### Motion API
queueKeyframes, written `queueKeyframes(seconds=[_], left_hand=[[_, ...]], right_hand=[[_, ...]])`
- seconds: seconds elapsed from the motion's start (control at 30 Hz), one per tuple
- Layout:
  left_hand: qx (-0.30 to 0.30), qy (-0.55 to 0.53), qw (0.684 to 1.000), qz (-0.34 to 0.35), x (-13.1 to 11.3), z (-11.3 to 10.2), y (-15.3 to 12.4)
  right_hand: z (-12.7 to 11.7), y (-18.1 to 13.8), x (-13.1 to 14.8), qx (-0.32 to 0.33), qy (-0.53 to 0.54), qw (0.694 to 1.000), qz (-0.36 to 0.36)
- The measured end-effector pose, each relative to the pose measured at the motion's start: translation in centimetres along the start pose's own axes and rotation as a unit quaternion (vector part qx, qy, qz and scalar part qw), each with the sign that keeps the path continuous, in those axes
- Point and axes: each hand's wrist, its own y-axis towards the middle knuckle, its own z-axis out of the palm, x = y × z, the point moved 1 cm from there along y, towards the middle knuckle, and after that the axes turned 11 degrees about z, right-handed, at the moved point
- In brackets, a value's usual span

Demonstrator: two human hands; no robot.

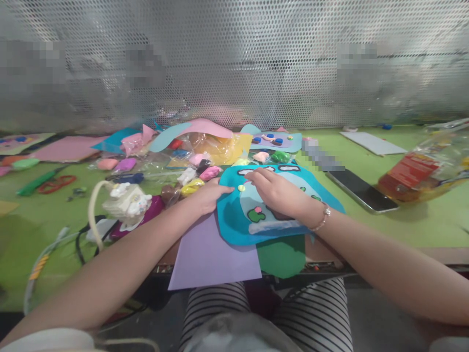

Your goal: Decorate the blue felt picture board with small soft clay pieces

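Note:
A blue felt picture (234,220) lies at the table's near edge, decorated with clay clouds, a green lily pad and a small yellow dot (241,187). My left hand (209,194) rests on the picture's left edge, fingers curled and pressing it flat. My right hand (279,194) lies over the picture's middle, fingers bent together and pointing at the yellow dot; what its fingertips pinch, if anything, is too small to see. A bracelet sits on my right wrist. Under the picture lie a purple sheet (212,256) and a green felt piece (282,256).
Lumps of coloured clay (205,172) in plastic wrap crowd the table behind the picture. A phone (361,190) lies to the right, a plastic bag (428,168) beyond it. Red scissors (54,184), a green tool and a white pouch (126,203) lie left. A perforated metal screen stands behind.

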Motion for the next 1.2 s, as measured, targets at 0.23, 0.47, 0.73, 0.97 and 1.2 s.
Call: queueKeyframes(seconds=[0.23,0.47,0.73,0.97,1.2], left_hand=[[0.007,0.000,1.000,-0.004,-0.05,-0.09,0.03],[0.003,0.005,1.000,-0.001,-0.06,-0.07,0.00],[-0.015,0.006,1.000,-0.011,-0.34,0.26,-0.22],[-0.007,0.009,1.000,-0.006,-0.28,0.22,-0.18],[-0.014,0.013,1.000,-0.008,-0.24,0.17,-0.19]], right_hand=[[0.00,-0.02,0.08,-0.013,0.000,1.000,-0.022],[-0.21,-0.01,0.23,-0.009,-0.006,1.000,-0.025],[-0.42,0.04,0.06,-0.007,-0.019,1.000,-0.014],[-0.57,0.03,0.15,-0.002,-0.027,1.000,-0.014],[-0.43,0.02,0.32,-0.009,-0.025,0.999,-0.019]])
